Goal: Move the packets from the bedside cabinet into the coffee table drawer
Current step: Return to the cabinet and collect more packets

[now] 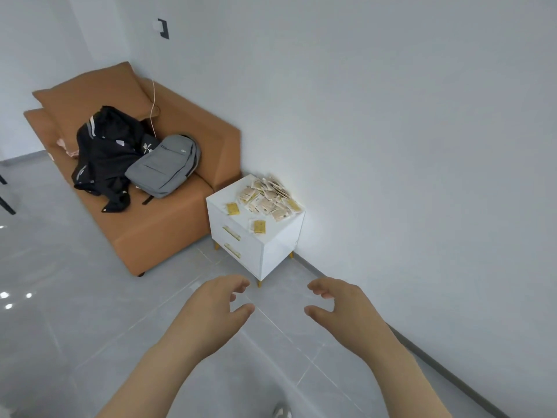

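- The packets point(269, 198) lie in a loose heap on the far right part of the top of the white bedside cabinet point(238, 236), against the wall; two yellow packets point(232, 209) sit apart from the heap, nearer the cabinet's front edge.
- The left hand point(217, 309) and the right hand point(340, 303) are held out over the grey tiled floor point(90, 312), near the cabinet but not touching it; both have loosely curled fingers and hold nothing.
- The coffee table and its drawer are out of view, so I cannot tell how far the packets must be carried.
- Left of the cabinet stands an orange sofa point(156, 230) with a black jacket point(105, 158) and a grey backpack point(164, 167) on it.
- Likely risks:
  - the heap is loose and slippery-looking, so a large double handful could shed packets onto the floor;
  - packets at the far edge might slide behind the cabinet if pushed toward the wall;
  - the two stray yellow ones could be swept off the front edge or forgotten.
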`<action>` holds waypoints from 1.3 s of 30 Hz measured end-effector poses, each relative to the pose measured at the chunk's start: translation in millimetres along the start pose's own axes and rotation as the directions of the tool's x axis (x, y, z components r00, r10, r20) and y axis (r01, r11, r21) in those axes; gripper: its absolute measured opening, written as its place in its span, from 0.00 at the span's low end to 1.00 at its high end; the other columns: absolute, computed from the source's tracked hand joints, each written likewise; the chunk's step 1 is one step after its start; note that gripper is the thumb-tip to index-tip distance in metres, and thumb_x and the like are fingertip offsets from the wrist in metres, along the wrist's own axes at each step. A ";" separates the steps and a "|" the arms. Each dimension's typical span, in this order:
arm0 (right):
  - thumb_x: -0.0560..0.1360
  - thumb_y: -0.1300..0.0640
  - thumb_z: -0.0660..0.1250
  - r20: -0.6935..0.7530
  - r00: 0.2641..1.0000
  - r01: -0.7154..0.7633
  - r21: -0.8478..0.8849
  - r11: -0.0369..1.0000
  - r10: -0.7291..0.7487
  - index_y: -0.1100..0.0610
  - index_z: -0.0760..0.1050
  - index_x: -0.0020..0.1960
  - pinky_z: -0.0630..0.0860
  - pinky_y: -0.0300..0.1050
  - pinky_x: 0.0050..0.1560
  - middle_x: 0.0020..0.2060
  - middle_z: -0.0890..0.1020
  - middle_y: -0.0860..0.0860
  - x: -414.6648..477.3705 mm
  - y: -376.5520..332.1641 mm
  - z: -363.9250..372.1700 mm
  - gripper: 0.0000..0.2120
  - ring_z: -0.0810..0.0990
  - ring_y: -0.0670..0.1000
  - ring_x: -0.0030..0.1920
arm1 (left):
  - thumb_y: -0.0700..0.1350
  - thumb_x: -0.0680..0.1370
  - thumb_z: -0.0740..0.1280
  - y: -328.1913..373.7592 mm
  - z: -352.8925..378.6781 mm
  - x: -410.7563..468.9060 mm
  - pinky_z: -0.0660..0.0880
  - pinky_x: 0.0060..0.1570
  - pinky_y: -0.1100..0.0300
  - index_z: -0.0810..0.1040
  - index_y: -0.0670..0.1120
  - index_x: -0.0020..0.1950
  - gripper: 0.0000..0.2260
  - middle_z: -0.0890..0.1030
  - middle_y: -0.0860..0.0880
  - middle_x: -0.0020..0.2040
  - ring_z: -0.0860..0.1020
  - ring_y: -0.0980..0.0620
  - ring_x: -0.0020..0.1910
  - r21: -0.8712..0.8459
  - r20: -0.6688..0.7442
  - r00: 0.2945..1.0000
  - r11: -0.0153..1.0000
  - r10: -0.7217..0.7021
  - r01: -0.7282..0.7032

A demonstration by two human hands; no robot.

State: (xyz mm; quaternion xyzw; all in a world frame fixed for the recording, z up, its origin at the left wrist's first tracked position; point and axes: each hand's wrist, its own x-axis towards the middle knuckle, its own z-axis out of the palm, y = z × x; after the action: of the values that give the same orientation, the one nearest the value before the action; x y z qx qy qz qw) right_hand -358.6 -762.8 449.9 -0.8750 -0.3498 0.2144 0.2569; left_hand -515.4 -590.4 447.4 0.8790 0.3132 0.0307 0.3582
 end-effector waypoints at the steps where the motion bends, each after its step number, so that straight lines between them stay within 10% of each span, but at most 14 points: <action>1: 0.75 0.49 0.68 0.000 1.000 0.003 0.002 1.000 -0.003 0.45 0.73 0.64 0.70 0.36 0.56 0.57 0.77 0.39 20.2 1.5 -0.7 0.18 0.74 0.39 0.59 | 0.52 0.76 0.67 -2.8 -2.4 18.1 0.73 0.57 0.62 0.73 0.55 0.63 0.16 0.76 0.60 0.58 0.75 0.62 0.54 0.005 -0.002 1.000 1.000 -0.005 0.005; 16: 0.73 0.51 0.69 0.089 0.996 0.019 0.019 1.000 -0.021 0.47 0.74 0.62 0.73 0.41 0.58 0.54 0.78 0.42 296.2 3.4 -26.2 0.18 0.75 0.43 0.57 | 0.51 0.75 0.67 -32.0 -43.0 257.8 0.73 0.54 0.63 0.74 0.55 0.61 0.14 0.77 0.60 0.56 0.75 0.62 0.53 -0.002 -0.010 0.990 0.990 -0.138 0.138; 39: 0.73 0.49 0.69 0.122 0.917 -0.378 -0.029 0.925 0.379 0.47 0.74 0.62 0.74 0.40 0.57 0.54 0.78 0.43 555.9 -53.1 57.9 0.17 0.76 0.45 0.55 | 0.48 0.75 0.67 -186.8 -131.8 583.3 0.71 0.51 0.62 0.75 0.50 0.59 0.13 0.77 0.55 0.55 0.74 0.58 0.53 0.092 0.304 0.947 0.993 -0.103 0.078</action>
State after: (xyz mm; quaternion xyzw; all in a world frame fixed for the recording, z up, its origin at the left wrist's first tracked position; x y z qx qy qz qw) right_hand -48.6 -310.7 328.1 -0.9114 -0.1900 0.3139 0.1861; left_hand -183.0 -73.8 324.5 0.8712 0.2943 -0.1359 0.3688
